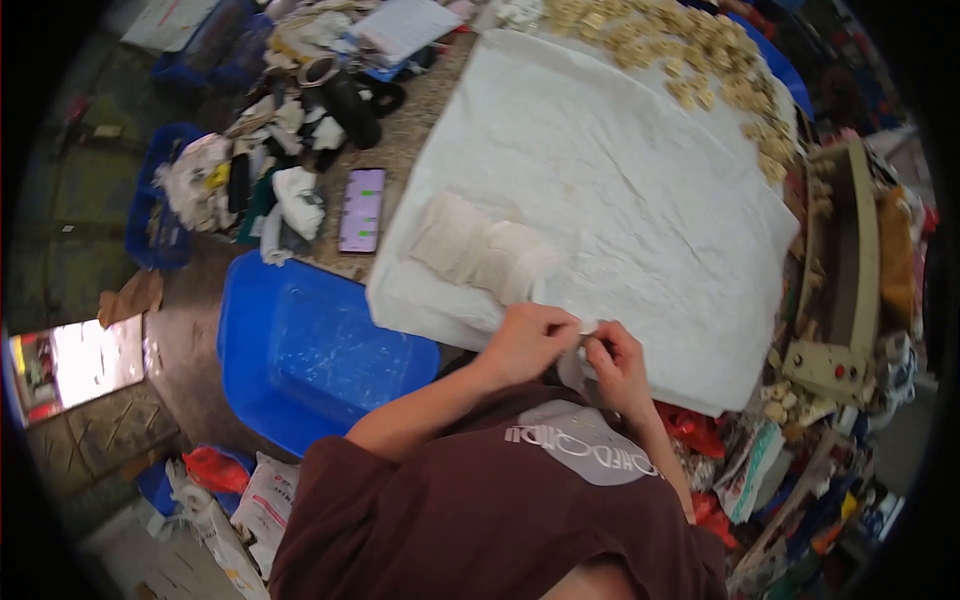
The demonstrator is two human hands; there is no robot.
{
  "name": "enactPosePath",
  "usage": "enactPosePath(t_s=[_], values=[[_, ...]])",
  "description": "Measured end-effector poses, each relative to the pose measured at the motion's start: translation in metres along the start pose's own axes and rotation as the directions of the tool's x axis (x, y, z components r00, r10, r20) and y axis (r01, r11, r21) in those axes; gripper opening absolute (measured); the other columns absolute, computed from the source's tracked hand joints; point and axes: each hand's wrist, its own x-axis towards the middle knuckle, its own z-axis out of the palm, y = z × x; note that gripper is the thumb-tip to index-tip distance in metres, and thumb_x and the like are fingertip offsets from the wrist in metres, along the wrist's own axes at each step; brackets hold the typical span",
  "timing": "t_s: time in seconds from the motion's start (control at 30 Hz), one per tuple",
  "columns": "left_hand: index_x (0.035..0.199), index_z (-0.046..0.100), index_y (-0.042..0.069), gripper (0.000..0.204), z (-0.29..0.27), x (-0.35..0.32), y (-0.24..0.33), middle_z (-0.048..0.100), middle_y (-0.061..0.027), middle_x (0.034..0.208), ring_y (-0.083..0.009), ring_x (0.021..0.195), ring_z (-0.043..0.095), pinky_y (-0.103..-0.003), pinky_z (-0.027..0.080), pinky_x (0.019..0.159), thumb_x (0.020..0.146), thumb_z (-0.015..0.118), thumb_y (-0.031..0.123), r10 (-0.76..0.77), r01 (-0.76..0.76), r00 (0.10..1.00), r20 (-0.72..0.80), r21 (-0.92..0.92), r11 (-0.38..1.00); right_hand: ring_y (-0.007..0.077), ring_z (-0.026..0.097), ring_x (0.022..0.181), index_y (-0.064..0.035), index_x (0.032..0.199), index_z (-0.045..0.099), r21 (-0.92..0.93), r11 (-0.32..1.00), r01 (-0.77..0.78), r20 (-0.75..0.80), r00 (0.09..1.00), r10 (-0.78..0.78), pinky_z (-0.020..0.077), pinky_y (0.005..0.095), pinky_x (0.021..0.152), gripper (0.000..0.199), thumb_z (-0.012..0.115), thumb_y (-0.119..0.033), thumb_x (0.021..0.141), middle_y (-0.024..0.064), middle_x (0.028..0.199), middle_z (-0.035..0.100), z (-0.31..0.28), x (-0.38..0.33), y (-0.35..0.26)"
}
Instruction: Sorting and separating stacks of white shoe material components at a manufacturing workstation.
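My fingers (583,330) of both hands pinch a small white piece (589,325) between them, at the near edge of the white cloth (620,200), just beside the stacked white pads (480,250).

Speckled stone worktop (405,135) under white cloth (620,190); dark floor (70,250); blue tub (300,350) below; clutter around.

free: white sheet (640,190) middle | blocked: folded cloths (480,250), beige pieces (690,60)
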Motion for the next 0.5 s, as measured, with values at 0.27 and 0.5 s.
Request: enactPosePath(t_s=[0.27, 0.5], values=[[0.093, 0.066, -0.002, 0.019, -0.011, -0.004, -0.013, 0.065, -0.0063, 0.071, -0.0073, 0.064, 0.056, -0.024, 0.047, 0.058, 0.083, 0.059, 0.013, -0.080, 0.074, 0.997, -0.007, -0.312, 0.947, 0.0113, 0.049, 0.065, -0.0002, 0.085, 0.053, 0.115, 0.993, -0.035, 0.020, 0.999, 0.033, 0.0408, 0.0252, 0.058, 0.012, 0.053, -0.012, 0.084, 0.0054, 0.071, 0.055, 0.008, 0.004, -0.003], [0.092, 0.065, -0.002, 0.019, -0.012, -0.005, 0.005, 0.066, -0.0097, 0.073, -0.0077, 0.067, 0.059, -0.026, 0.047, 0.059, 0.080, 0.061, 0.012, 0.163, -0.154, 0.985, -0.059, 0.126, 0.980, 0.0099, 0.049, 0.064, 0.0017, 0.084, 0.052, -0.197, 0.971, 0.136, 0.036, 0.991, -0.132, 0.0411, 0.0242, 0.057, 0.008, 0.051, -0.006, 0.083, 0.0063, 0.068, 0.054, 0.006, 0.008, -0.011]])
